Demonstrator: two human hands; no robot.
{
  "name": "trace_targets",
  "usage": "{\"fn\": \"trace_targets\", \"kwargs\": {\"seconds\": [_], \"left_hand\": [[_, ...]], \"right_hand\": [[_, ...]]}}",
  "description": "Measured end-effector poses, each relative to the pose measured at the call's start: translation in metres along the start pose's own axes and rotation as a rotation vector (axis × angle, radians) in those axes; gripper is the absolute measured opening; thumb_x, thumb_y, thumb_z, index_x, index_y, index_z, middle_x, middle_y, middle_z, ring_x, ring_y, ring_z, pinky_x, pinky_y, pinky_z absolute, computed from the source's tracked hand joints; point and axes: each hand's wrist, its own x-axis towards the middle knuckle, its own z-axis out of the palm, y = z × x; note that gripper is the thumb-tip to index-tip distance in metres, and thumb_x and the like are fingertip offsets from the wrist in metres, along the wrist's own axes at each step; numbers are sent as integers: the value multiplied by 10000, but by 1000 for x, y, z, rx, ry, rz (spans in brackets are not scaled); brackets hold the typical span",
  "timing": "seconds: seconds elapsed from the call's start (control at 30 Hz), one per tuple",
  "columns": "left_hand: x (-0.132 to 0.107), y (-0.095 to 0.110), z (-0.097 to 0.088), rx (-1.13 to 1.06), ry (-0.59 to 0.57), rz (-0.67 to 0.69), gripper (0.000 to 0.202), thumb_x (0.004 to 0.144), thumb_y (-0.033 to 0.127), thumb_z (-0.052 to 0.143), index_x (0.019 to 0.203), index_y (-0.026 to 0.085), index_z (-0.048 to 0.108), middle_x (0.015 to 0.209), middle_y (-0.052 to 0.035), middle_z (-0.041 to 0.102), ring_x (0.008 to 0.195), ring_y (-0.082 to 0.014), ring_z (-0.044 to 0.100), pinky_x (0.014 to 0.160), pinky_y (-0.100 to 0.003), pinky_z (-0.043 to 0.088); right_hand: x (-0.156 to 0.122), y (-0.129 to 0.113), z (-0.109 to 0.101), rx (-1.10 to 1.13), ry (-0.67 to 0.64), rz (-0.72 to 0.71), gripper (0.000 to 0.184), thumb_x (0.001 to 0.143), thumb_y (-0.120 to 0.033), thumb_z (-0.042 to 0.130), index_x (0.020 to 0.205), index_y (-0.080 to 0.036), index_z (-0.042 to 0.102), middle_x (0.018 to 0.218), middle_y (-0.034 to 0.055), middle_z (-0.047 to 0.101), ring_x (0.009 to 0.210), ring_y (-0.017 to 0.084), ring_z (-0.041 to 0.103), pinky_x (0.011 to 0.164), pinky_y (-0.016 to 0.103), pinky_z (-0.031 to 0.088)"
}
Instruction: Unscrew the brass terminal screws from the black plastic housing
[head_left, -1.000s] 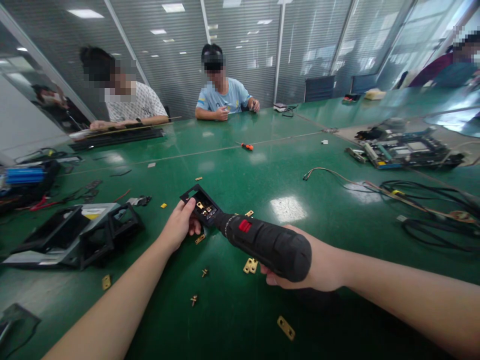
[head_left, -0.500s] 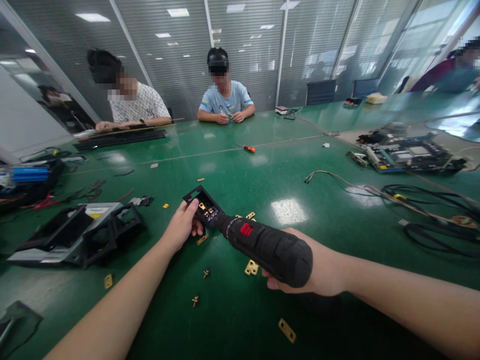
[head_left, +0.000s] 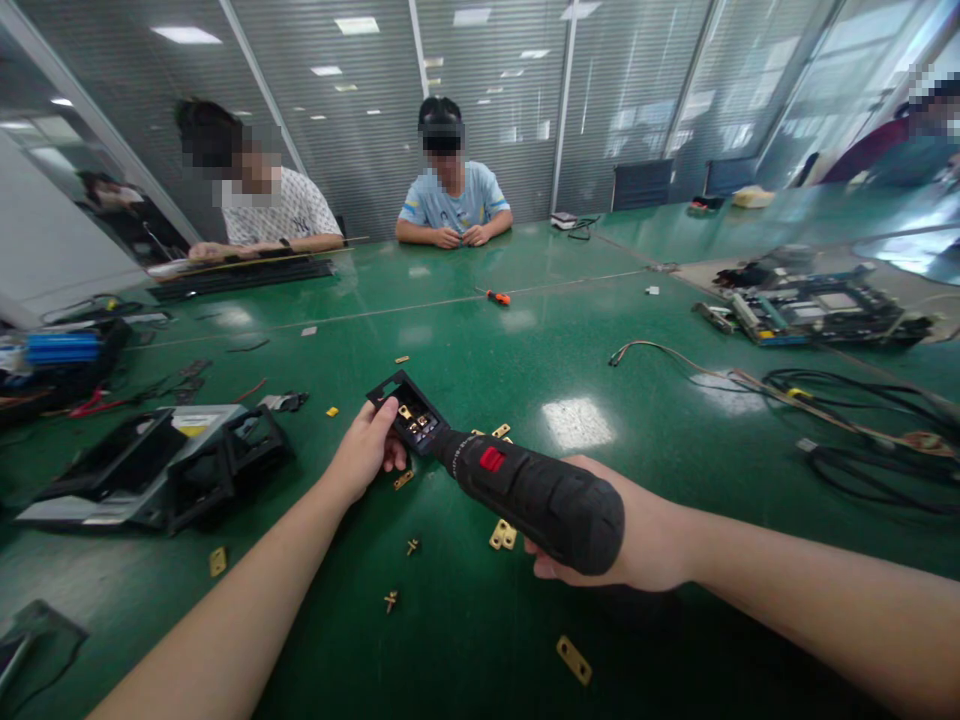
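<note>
My left hand [head_left: 361, 455] grips a small black plastic frame [head_left: 401, 402] with brass contacts inside, holding it tilted just above the green table [head_left: 525, 360]. My right hand [head_left: 637, 540] is wrapped round a black electric screwdriver [head_left: 536, 495] with a red switch; its tip points into the frame's brass contacts. Several loose brass plates [head_left: 501, 535] and brass screws [head_left: 389, 600] lie on the table under and around both hands.
Dismantled black and grey housings [head_left: 150, 470] lie at the left. Black cables [head_left: 862, 420] and a circuit board [head_left: 817, 305] sit at the right. A small orange screwdriver [head_left: 496, 297] lies mid-table. Two people sit at the far side, another at far right.
The view has shifted slightly. My hands, the frame and the screwdriver keep nearly the same pose. The person in blue has brought both hands together.
</note>
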Motion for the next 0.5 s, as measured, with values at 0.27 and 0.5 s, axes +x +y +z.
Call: {"fn": "trace_targets", "kwargs": {"seconds": [0.27,0.5], "left_hand": [[0,0,-1,4,-7,1,466,909,685,595,962,240,466,628,11,673,377,-144,592,321,-192,346],[0,-1,-1,15,-6,8,470,906,689,593,973,243,460,628,10,675,387,-150,599,322,-194,352]], "right_hand": [[1,-7,-3,27,1,-1,176,742,-239,779,777,-157,627,773,47,701,685,168,653,646,287,537],[1,-6,-3,18,6,-43,150,747,-217,776,786,-160,643,778,38,717,690,153,662,674,276,537]]}}
